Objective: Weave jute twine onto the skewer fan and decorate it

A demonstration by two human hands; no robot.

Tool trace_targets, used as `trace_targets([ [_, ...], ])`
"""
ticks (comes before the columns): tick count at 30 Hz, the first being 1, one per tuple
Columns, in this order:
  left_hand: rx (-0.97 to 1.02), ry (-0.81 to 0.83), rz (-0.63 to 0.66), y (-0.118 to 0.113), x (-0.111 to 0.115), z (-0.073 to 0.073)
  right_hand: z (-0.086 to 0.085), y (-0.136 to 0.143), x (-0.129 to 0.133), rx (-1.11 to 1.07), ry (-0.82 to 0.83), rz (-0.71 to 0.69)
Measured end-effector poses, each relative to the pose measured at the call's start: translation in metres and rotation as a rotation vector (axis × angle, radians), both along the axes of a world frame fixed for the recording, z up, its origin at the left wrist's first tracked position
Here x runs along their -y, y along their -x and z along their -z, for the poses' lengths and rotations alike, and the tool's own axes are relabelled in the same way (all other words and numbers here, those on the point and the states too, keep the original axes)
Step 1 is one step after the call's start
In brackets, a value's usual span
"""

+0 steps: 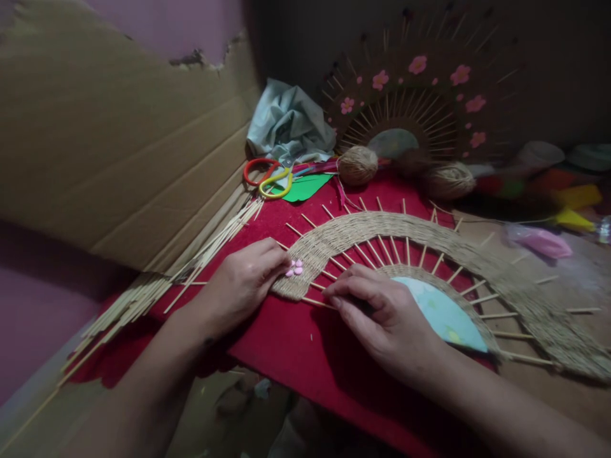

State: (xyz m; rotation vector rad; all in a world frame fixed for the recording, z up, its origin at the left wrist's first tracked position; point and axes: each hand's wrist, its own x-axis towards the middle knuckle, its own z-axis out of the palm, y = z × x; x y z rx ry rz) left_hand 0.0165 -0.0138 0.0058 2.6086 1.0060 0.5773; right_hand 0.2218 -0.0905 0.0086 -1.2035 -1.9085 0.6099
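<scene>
A fan-shaped weaving of twine on thin wooden sticks has a wide woven band (372, 224) arching around a light blue half-round centre (432, 308). Several pink petals (294, 268) form a small flower at the band's left end. My left hand (248, 270) rests on that end, fingers bent together against the petals; whatever they may hold is hidden. Over the fan's lower left sticks, my right hand (386, 312) has thumb and forefinger pinched together close to a stick (319, 303). Anything between those fingertips is too small to make out.
A red cloth (286, 337) lies under the fan. Loose sticks (138, 299), scissors (277, 178), green paper (308, 187) and twine balls (358, 165) surround it. Behind stands another fan with pink flowers (417, 64). Cardboard (119, 127) walls the left; a pink packet (544, 242) lies right.
</scene>
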Motion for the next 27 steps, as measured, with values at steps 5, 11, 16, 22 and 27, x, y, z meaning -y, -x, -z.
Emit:
trace_targets([
  [5,-0.067,-0.12,0.053,0.002,0.005,0.003,0.0,0.0,0.0,-0.006,0.003,-0.007],
  [11,-0.12,-0.304,0.079,0.006,0.015,0.007,0.001,-0.001,0.0,-0.008,0.001,-0.009],
  [16,-0.091,-0.316,0.052,0.009,0.018,0.011,0.001,-0.001,-0.001,-0.007,0.006,-0.012],
  [22,0.043,-0.24,-0.017,0.012,0.016,0.017,0.001,-0.001,0.001,0.007,0.023,-0.016],
  [27,0.133,-0.205,-0.208,0.013,0.022,0.012,0.004,-0.002,0.003,0.063,-0.017,-0.048],
])
